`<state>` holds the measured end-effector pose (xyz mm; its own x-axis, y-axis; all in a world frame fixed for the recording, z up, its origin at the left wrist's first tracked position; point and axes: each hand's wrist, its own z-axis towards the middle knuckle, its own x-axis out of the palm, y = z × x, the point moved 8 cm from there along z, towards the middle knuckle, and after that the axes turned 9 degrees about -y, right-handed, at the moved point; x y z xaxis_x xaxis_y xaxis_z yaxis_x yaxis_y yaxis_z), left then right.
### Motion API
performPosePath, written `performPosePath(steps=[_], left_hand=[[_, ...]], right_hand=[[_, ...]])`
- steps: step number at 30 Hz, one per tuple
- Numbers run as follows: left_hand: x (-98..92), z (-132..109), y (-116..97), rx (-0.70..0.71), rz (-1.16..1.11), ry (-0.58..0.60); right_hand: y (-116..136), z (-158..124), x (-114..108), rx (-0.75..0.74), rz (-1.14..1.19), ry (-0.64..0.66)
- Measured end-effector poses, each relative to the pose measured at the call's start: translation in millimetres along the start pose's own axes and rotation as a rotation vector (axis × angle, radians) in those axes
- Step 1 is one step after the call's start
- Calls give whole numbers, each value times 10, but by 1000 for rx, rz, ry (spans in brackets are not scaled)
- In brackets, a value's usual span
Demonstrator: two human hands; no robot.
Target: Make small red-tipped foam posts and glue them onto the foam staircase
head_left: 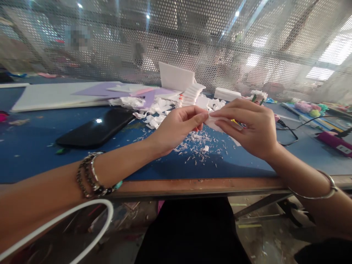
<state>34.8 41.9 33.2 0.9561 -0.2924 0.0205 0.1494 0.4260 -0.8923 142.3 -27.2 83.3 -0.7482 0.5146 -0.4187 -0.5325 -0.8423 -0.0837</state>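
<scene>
Both of my hands are raised over the blue table (35, 154) and meet on one small white foam piece (213, 123). My left hand (178, 126) pinches its left edge between thumb and fingers. My right hand (251, 128) is closed round its right side, and a bit of yellow-green (237, 123) shows under those fingers; I cannot make out what it is. White shavings (199, 145) lie scattered on the table right below the hands.
A black phone (96, 128) lies to the left. Behind are white and purple foam sheets (63, 95), a heap of white foam scraps (162, 106) and blocks (176, 77). A black cable (288, 128), coloured foam flowers (308, 108) and a pink tool (335, 143) are at right. A perforated metal screen (192, 36) backs the table.
</scene>
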Motion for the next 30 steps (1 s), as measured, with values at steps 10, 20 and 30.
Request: performPosePath(steps=[10, 20, 30], left_hand=[[-1, -3, 57, -35, -4, 3], [31, -16, 56, -40, -28, 47], [9, -9, 77, -49, -40, 27]], right_hand=[[141, -81, 29, -262, -245, 16], [174, -75, 27, -278, -319, -3], [-119, -45, 61, 156, 32, 37]])
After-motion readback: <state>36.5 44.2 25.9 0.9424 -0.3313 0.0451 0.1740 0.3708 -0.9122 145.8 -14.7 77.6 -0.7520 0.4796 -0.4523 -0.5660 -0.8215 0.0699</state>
